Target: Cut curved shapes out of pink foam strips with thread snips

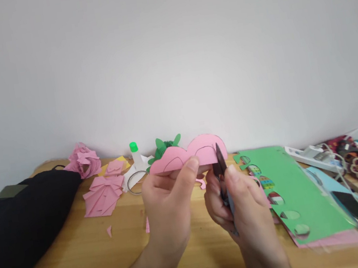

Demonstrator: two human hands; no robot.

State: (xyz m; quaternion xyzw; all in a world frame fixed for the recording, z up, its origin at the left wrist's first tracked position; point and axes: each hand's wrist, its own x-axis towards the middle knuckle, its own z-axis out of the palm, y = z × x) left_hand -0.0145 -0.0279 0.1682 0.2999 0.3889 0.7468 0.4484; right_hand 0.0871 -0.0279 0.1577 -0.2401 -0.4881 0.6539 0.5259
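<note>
My left hand (pixel 170 198) pinches a piece of pink paper (pixel 206 143) by its lower edge, thumb in front and fingers behind. The paper has a scalloped upper outline and curved lines drawn on it. In my right hand (pixel 246 205) is a pair of dark scissors (pixel 220 163), pointing upward. Their blades lie at the right part of the paper, at its straight lower edge by a drawn curve. My right fingers hide most of the scissor handles.
Pink folded paper (pixel 103 195), a crumpled pink paper flower (pixel 83 160), a glue stick (pixel 135 155) and green paper leaves (pixel 166 147) lie behind. Black cloth (pixel 26 221) covers the left. Green sheets with cut-outs (pixel 304 195) and a power strip (pixel 313 158) are at right.
</note>
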